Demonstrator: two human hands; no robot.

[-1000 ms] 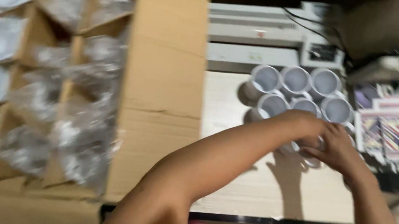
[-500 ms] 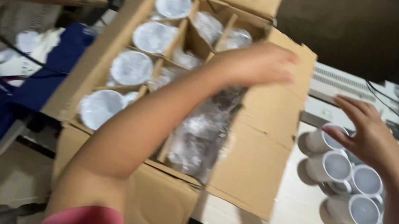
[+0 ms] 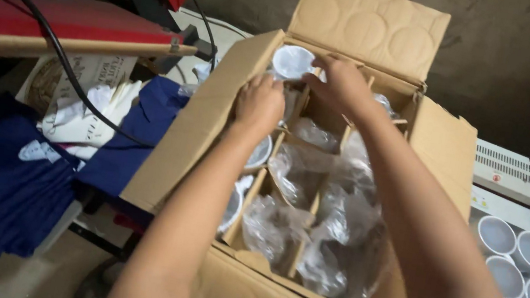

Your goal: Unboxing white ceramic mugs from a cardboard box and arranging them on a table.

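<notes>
An open cardboard box (image 3: pixel 436 144) with card dividers holds white mugs wrapped in clear plastic. My left hand (image 3: pixel 260 102) reaches into a cell of the left column, fingers curled down around a wrapped mug that is mostly hidden under the hand. My right hand (image 3: pixel 340 83) is at the far end of the box, fingers touching the plastic of a white mug (image 3: pixel 291 61) in the far left cell. Crumpled empty plastic bags (image 3: pixel 333 209) fill the right-hand cells.
Several unwrapped white mugs (image 3: pixel 529 272) stand on the table to the right, near a white machine (image 3: pixel 522 183). A red press (image 3: pixel 75 5) with a black cable stands at the upper left. Blue and white garments (image 3: pixel 7 165) lie at the lower left.
My view has swung left from the mugs on the table to the box. Both hands have moved from the table into the far end of the box.
</notes>
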